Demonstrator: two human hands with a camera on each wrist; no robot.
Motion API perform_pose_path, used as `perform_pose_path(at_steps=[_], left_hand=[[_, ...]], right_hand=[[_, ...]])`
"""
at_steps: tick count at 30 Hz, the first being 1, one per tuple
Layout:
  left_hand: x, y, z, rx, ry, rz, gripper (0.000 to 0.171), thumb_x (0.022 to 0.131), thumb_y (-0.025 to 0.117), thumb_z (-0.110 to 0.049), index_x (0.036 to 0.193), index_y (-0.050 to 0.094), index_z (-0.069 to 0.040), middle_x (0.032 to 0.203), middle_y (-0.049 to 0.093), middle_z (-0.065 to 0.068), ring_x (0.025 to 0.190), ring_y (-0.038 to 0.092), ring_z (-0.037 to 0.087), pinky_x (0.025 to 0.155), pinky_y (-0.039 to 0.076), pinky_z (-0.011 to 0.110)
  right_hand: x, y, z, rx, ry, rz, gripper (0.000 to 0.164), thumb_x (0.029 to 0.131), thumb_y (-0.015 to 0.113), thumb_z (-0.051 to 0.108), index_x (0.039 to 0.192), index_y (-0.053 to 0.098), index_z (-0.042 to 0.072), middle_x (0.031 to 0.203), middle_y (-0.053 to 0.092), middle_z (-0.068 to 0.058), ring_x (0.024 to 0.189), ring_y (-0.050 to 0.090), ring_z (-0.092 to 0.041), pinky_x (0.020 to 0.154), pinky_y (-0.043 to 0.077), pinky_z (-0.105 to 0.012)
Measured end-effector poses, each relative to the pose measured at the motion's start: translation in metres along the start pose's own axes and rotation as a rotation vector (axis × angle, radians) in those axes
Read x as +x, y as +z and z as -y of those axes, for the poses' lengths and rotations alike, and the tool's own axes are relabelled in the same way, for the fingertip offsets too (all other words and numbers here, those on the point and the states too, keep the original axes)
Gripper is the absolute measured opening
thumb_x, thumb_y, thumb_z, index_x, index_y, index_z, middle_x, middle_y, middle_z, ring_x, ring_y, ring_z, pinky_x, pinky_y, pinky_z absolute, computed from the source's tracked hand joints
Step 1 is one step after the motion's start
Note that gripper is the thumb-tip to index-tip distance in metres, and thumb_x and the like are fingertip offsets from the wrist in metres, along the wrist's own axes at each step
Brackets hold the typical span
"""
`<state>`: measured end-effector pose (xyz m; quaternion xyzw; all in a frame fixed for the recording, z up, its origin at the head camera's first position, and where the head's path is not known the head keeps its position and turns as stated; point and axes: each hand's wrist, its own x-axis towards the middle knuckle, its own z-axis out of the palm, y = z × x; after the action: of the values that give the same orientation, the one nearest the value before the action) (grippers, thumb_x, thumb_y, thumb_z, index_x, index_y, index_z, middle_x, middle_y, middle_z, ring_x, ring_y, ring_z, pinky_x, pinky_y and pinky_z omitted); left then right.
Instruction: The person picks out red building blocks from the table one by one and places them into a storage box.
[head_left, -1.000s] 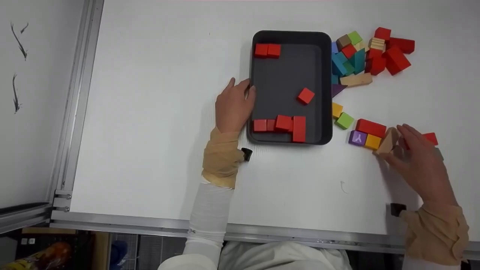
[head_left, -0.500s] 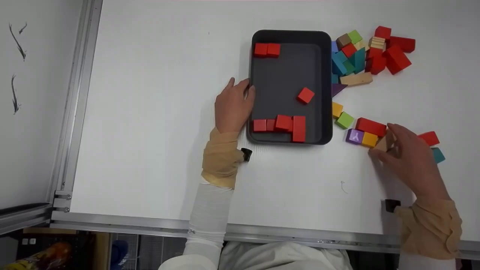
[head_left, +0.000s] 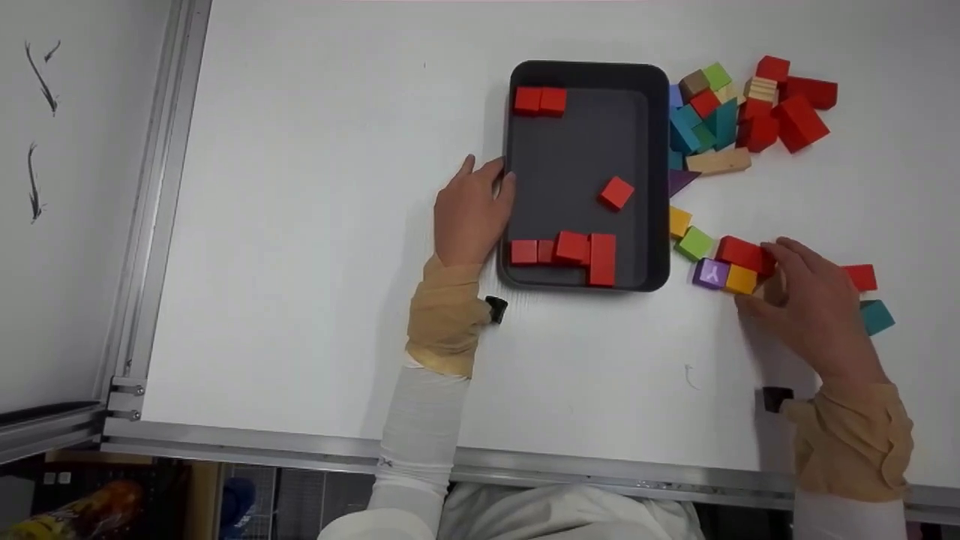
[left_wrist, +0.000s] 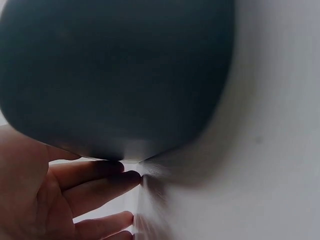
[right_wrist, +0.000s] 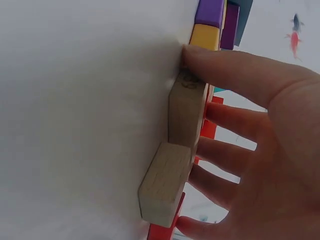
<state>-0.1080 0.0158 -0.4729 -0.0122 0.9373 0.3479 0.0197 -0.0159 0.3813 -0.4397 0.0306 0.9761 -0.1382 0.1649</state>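
Note:
My left hand (head_left: 471,217) rests against the left side of the dark tray (head_left: 660,225), its fingers relaxed; the left wrist view shows fingertips under the curved tray wall (left_wrist: 115,75). My right hand (head_left: 817,307) curves round a plain wooden block (right_wrist: 187,107), thumb on the near side and fingers on the far side. That block stands against a yellow block (head_left: 741,280), beside a purple block (head_left: 710,274) and a long red block (head_left: 745,255). The thumb tip also reaches the yellow block. A second wooden block (right_wrist: 165,185) lies close under the fingers; the head view mostly hides both.
Several red blocks (head_left: 602,259) lie in the tray. Mixed coloured blocks (head_left: 701,127) and red blocks (head_left: 802,124) are heaped right of it. A green block (head_left: 694,244) sits near the tray. A red block (head_left: 862,277) and a teal block (head_left: 876,317) lie right of my right hand.
My right hand has moved left with the wooden block, up against the yellow block. The purple and yellow blocks have shifted slightly left. The teal block is uncovered. My left hand stays put.

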Motion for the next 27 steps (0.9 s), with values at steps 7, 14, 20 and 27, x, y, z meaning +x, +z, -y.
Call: perform_pose_path(at_steps=[7,14,20,27], left_hand=[[0.0,0.0,-0.001,-0.009,0.005,-0.001,0.033,0.091,0.049,-0.03,0.116,0.061,-0.013,0.113,0.061,0.003,0.122,0.04,0.022,0.094,0.038,0.037],[0.0,0.001,0.0,0.005,0.012,-0.01,0.033,0.091,0.049,-0.029,0.116,0.062,-0.012,0.112,0.061,0.003,0.122,0.041,0.022,0.093,0.039,0.037],[0.0,0.0,0.001,0.008,0.013,-0.015,0.032,0.09,0.05,-0.029,0.115,0.062,-0.012,0.111,0.061,0.004,0.121,0.042,0.022,0.093,0.039,0.037],[0.0,0.001,0.0,0.01,0.014,-0.011,0.033,0.09,0.05,-0.03,0.115,0.062,-0.012,0.112,0.061,0.004,0.121,0.042,0.022,0.093,0.039,0.037]], right_hand=[[0.001,-0.002,0.0,0.052,0.074,0.048,0.087,0.066,0.08,0.021,0.135,0.031,0.001,0.13,0.036,-0.023,0.114,0.032,-0.043,0.08,0.039,-0.059],[0.002,0.001,0.004,0.019,0.049,0.017,0.062,0.068,0.078,0.019,0.117,0.047,-0.002,0.138,0.026,-0.024,0.126,0.019,-0.043,0.085,0.032,-0.063],[0.004,0.001,0.01,0.019,0.071,0.031,0.064,0.071,0.075,0.023,0.121,0.044,-0.002,0.139,0.023,-0.024,0.128,0.015,-0.043,0.094,0.018,-0.064],[0.009,0.0,0.013,0.043,0.103,0.033,0.058,0.071,0.075,0.025,0.112,0.046,-0.004,0.14,0.021,-0.025,0.128,0.013,-0.043,0.097,0.008,-0.063]])
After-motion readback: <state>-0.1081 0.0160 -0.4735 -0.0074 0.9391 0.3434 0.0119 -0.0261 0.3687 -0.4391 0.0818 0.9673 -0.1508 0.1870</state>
